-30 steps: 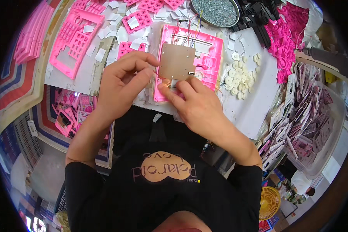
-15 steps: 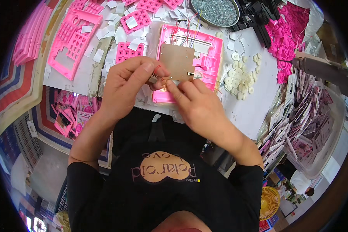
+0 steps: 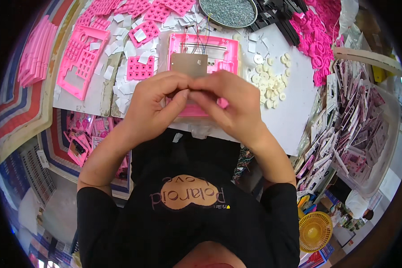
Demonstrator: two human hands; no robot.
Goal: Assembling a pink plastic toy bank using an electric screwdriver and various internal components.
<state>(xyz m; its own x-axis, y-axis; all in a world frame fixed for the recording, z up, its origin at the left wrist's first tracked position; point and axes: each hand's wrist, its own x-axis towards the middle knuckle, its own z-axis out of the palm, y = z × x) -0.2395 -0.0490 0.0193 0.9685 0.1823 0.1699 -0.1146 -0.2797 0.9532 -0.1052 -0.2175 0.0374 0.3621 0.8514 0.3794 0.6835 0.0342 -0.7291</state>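
Observation:
My left hand (image 3: 152,106) and my right hand (image 3: 236,105) meet fingertip to fingertip over a pink plastic housing (image 3: 231,47). Both are closed in a pinch, and whatever lies between the fingers is hidden by them. Behind the fingertips, a tan-brown circuit board (image 3: 190,62) rests in the housing, its lower part covered by my hands. Thin coloured wires (image 3: 196,33) rise from the far side of the board. The housing lies on the white worktop with its near edge toward me.
Left of the housing lie pink button pads (image 3: 140,68), white paper slips and a pink frame (image 3: 76,67). Rightward are cream plastic discs (image 3: 268,80), pink parts (image 3: 315,44) and a bin (image 3: 379,165) of printed pieces. A round tray (image 3: 230,11) of small metal pieces stands behind.
My right hand has lifted off the board's near edge and come up against my left fingertips. The small metallic part with a red wire in my left hand is now hidden. The view has shifted.

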